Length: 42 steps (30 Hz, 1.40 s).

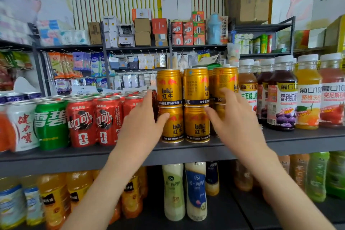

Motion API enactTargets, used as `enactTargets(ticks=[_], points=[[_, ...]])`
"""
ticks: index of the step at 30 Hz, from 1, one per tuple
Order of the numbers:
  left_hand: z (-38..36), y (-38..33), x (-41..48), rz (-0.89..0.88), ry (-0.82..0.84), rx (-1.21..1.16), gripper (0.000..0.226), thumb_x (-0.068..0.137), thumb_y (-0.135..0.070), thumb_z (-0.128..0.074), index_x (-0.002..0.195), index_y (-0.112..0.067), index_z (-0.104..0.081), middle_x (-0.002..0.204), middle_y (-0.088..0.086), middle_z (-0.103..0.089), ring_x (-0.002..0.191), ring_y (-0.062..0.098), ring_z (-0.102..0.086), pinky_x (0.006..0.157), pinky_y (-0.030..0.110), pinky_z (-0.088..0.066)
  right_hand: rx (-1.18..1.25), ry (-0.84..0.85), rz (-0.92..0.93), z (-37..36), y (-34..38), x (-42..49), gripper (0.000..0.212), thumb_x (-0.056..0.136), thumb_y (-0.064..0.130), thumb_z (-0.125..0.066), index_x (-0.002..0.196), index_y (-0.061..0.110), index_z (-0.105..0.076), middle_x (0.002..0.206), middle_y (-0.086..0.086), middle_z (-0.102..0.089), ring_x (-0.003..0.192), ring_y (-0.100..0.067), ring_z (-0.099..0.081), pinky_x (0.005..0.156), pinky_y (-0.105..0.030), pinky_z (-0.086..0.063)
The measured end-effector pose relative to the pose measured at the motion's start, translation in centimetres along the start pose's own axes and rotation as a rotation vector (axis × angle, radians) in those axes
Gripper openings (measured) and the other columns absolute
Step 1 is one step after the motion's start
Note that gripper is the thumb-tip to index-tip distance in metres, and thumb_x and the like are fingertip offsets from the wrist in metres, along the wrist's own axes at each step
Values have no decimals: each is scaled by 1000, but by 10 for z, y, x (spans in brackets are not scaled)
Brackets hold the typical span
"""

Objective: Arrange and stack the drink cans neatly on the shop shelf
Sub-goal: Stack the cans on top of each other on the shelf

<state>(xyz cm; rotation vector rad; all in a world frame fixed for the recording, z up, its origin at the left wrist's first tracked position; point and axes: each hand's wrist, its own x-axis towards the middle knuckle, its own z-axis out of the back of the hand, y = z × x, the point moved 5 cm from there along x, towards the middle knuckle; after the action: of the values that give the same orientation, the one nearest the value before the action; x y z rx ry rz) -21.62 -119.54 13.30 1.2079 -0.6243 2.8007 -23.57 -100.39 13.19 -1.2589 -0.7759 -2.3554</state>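
Two bare forearms reach up from the bottom edge toward the grey shelf (298, 140). The left hand (141, 123) is open: its fingers are straight and lie along the left side of the gold stack, and its thumb rests on the front of the lower left gold can (172, 127). The right hand (237, 123) is open too, with fingers spread in front of the right part of the stack. It is blurred, so I cannot tell if it really touches a can.

The gold cans stand between the hands in two levels, one can on top of another. The upper left gold can (169, 87) and the upper middle gold can (195, 87) sit upright on the lower left one and the lower middle gold can (197, 125). The upper right gold can (225, 80) stands behind the right fingers, and the can under it is mostly hidden.

Left of the stack stand red cola cans (82, 123), a green can (51, 123) and a white can (22, 125). Right of it stand juice bottles (281, 95) with white caps. On the level below stand pale drink bottles (173, 192) and orange bottles (54, 200).

Farther back, another rack (134, 47) carries small boxes, with hanging packets under it.
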Motion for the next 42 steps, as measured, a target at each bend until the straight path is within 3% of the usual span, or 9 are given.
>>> enactTargets(ticks=[5,10,13,20,23,27,32,37,42], points=[[59,-21,49,-70,-121,-168,52,92,-37,-55,139,-24,-39,129,-1,-55,101,8,-53,86,26,-41,41,118,244,47,18,85,47,92,30,-56,135,15,-46,130,-2,-53,121,-18,-46,94,-24,-31],[38,-23,87,45,198,-234,67,87,-44,-58,145,-24,-31,143,3,-43,125,22,-45,103,40,-38,-52,605,227,26,29,126,53,92,40,-53,142,28,-38,139,2,-49,124,-16,-44,97,-31,-33],[22,-23,92,87,301,-232,68,86,-44,-60,143,-17,-35,142,4,-43,123,23,-45,99,37,-39,-140,688,221,14,35,132,55,92,42,-51,144,28,-37,146,3,-42,134,-19,-36,109,-38,-26],[15,-21,96,56,286,-243,48,85,-38,-65,125,-16,-49,101,-3,-50,97,17,-48,81,30,-40,-121,787,165,-2,28,131,55,94,31,-53,145,19,-35,151,-1,-35,138,-20,-32,113,-38,-24],[14,-17,96,65,228,-212,62,80,-49,-66,128,-15,-47,111,-1,-53,98,16,-51,75,27,-40,-61,807,141,-5,26,132,64,94,31,-55,149,20,-26,155,-2,-28,141,-21,-27,113,-37,-22],[11,-17,90,17,131,-97,64,82,-55,-61,129,-15,-44,108,-2,-53,91,14,-51,64,22,-40,-112,743,142,-9,21,136,62,91,48,-53,144,19,-37,149,-2,-40,135,-21,-36,111,-38,-26],[8,-22,66,-43,-72,200,83,87,-58,-51,148,-13,-16,144,10,-40,131,29,-38,108,48,-31,-321,556,196,-13,16,135,64,84,71,-38,126,26,-54,126,2,-59,126,-19,-45,114,-50,-6],[-5,-27,9,-86,-270,111,75,91,-43,-52,148,-12,-15,144,8,-33,132,23,-29,108,35,-26,-207,308,218,2,4,111,62,89,63,-39,140,29,-40,147,1,-38,140,-20,-26,115,-48,4],[-38,-14,-21,-42,-197,-10,69,90,-38,-55,146,-12,-23,136,8,-38,124,22,-38,101,31,-34,168,13,50,20,-42,58,63,91,38,-57,146,23,-29,145,-4,-34,135,-22,-28,112,-45,-21]])
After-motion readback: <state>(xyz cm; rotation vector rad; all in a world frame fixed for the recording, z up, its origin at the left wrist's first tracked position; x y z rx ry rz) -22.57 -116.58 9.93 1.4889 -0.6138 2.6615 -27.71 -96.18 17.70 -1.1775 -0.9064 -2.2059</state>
